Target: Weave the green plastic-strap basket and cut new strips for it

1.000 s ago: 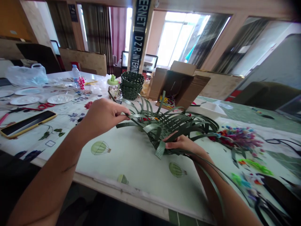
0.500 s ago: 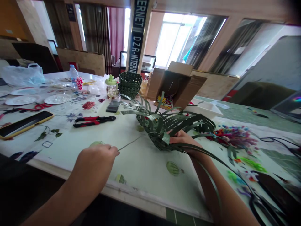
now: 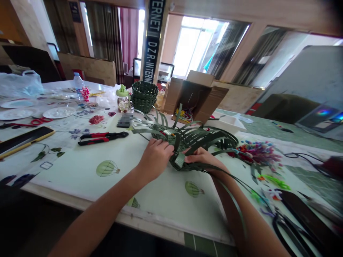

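A dark green woven basket (image 3: 180,142) with long loose strips fanning out lies on its side on the tablecloth in front of me. My right hand (image 3: 199,157) is closed on its near right side, thumb by a wide light green strip end (image 3: 179,160). At the basket's left wall is my left hand (image 3: 157,157), fingers curled and pressed against the weave. Its fingertips are partly hidden, so I cannot see whether a strip is pinched there. Some long strips trail over my right forearm.
Red-handled pliers (image 3: 103,137) and a phone (image 3: 25,141) lie to the left. Behind stand a finished green basket (image 3: 144,96), a lidded jar (image 3: 123,100) and an open cardboard box (image 3: 214,101). On the right are fuzzy colourful stems (image 3: 261,153) and black scissors (image 3: 291,232).
My left hand has moved right and forward, from drawing a thin strip out over the tablecloth to the basket's left wall. My right hand keeps its grip on the basket.
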The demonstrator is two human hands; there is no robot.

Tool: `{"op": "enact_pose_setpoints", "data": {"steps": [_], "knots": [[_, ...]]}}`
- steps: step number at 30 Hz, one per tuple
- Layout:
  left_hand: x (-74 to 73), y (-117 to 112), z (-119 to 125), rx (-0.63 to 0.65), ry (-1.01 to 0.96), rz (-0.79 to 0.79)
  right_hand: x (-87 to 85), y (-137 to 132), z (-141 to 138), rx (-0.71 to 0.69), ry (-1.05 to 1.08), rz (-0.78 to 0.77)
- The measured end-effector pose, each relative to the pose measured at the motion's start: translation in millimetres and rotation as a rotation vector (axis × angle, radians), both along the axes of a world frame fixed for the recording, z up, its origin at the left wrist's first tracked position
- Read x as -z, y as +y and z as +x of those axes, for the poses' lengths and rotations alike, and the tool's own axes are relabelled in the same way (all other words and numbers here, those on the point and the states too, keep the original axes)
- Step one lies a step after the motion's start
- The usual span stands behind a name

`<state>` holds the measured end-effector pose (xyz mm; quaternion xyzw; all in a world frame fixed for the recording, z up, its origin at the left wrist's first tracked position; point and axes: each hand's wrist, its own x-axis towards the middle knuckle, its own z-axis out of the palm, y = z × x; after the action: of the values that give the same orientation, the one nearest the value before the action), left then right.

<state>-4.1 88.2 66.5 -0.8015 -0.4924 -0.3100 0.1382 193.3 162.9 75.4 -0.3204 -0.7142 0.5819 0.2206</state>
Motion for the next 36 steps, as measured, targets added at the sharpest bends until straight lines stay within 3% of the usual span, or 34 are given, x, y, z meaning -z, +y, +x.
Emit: {"op": "enact_pose_setpoints", "data": {"steps": [6, 11, 17, 20, 24, 30, 36], "knots": [[18.9, 15, -13, 0.044, -0.123, -0.02, -0.8, -2, -8, -0.127, -0.06, 0.087], [34.1, 14, -15, 0.078, -0.128, -0.059, -7.2, -11, -14, -0.213, -0.252, 0.275], [39.9, 14, -22, 0.13, -0.209, -0.134, -5.9, -25, -32, -0.127, -0.372, 0.59], [41.6, 15, -27, 0.213, -0.267, -0.177, 1.8, -28, -38, -0.087, -0.448, 0.666], [41.6, 19, -27, 0.189, -0.276, -0.169, 14.5, -24, -42, -0.049, -0.412, 0.761], [48.6, 34, -36, 0.319, -0.303, -0.193, 26.5, -17, -40, 0.023, -0.22, 0.777], [53.8, 32, -49, 0.305, -0.285, -0.172, 36.2, -16, -35, 0.06, -0.143, 0.699]]}}
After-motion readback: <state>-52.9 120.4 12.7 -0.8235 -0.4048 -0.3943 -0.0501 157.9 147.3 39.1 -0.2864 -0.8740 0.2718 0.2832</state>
